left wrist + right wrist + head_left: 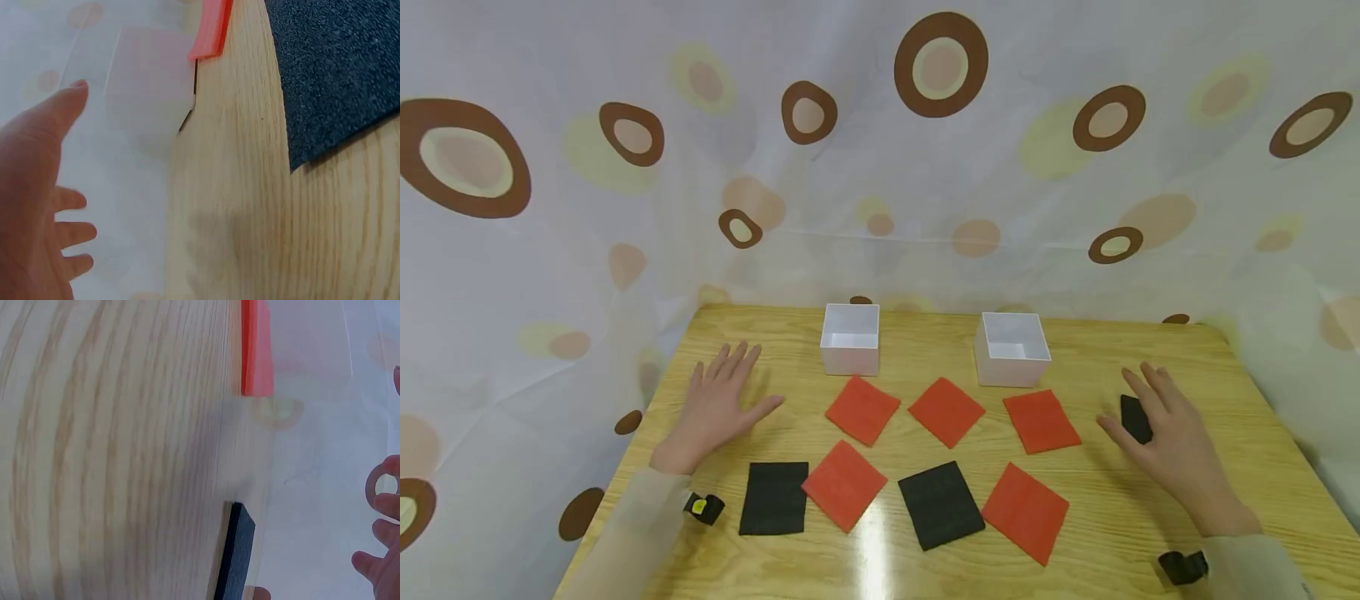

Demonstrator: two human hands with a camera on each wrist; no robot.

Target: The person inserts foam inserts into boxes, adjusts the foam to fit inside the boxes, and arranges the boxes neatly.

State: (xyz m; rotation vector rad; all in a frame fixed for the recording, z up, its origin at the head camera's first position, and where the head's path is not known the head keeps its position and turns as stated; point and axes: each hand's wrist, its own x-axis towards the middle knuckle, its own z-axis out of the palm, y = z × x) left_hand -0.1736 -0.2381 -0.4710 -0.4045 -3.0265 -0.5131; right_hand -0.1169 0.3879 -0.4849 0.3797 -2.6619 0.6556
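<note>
My left hand (721,408) is spread with straight fingers over the left side of the table and holds nothing. Nearest below it lies a black square (774,498), whose rough surface shows in the left wrist view. On the right, my right hand (1176,442) reaches out with its fingers extended, partly covering another black square (1135,419); whether it touches that square I cannot tell. Between the hands lie several flat red squares, among them one at back left (862,410) and one at front right (1026,513). A third black square (941,505) lies in the front row.
Two open white boxes stand at the back of the wooden table (925,337), a left box (850,360) and a right box (1013,372). A patterned curtain (880,167) hangs behind the table and along its sides.
</note>
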